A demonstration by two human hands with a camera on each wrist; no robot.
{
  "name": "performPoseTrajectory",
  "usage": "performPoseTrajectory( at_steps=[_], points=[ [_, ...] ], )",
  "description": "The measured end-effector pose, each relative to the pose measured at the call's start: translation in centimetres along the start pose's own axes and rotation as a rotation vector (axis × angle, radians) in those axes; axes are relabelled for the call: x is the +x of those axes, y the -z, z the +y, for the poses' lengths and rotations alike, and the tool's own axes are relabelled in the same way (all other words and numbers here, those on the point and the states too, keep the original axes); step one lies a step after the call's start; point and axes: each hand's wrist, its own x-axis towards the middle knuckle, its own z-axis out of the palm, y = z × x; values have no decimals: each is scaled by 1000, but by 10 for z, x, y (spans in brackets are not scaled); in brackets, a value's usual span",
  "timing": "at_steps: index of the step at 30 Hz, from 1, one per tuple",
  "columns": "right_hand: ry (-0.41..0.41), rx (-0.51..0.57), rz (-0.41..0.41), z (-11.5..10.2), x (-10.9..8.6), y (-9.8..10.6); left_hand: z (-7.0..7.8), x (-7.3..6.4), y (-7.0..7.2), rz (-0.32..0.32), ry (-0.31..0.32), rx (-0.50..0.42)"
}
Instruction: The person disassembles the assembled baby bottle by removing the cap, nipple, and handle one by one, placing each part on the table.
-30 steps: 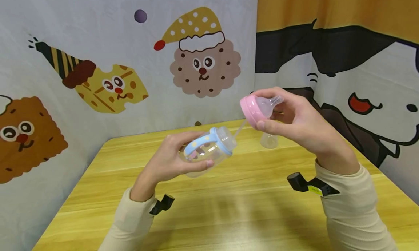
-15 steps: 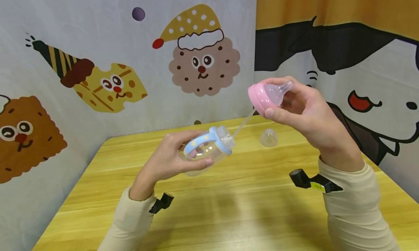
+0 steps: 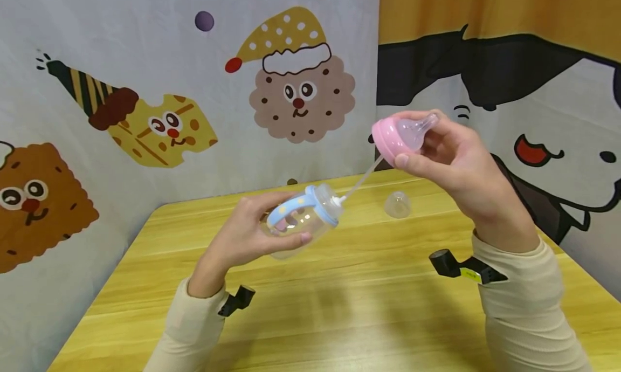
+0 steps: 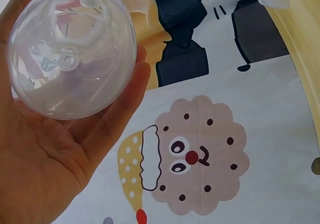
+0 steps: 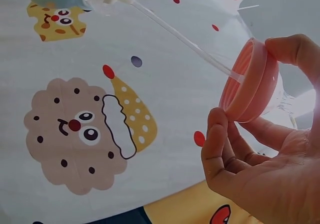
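Observation:
My left hand (image 3: 247,232) grips a clear baby bottle (image 3: 310,229) with a blue handle ring (image 3: 293,207). The bottle is tilted, its mouth toward the upper right; in the left wrist view its round base (image 4: 70,61) faces the camera. My right hand (image 3: 461,162) pinches a pink collar (image 3: 388,140) with a clear nipple (image 3: 417,130), above and right of the bottle. From the collar's underside a thin straw (image 5: 185,41) runs down to the bottle's mouth, a white tip (image 3: 338,200) at its lower end. Collar and bottle stand apart, with the straw between them.
A clear dome cap (image 3: 398,205) stands on the wooden table (image 3: 330,307), toward the back right. Behind the table hangs a white cloth (image 3: 160,54) with printed cartoon faces. Another printed curtain (image 3: 533,118) borders the right side.
My right hand has moved up and right with the pink collar and nipple, drawing more of the straw out until its white tip shows at the bottle's mouth. The bottle has shifted slightly left.

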Motion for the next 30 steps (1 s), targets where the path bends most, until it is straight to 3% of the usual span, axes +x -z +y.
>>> performPoseTrajectory(
  at_steps=[12,20,30],
  points=[
    [-22,28,57,0,1,0,1,0,2,25,8,16],
    [8,77,116,5,5,1,2,0,4,33,-4,19],
    [-143,-342,104,12,7,-2,2,-1,5,33,-15,8]
  ],
)
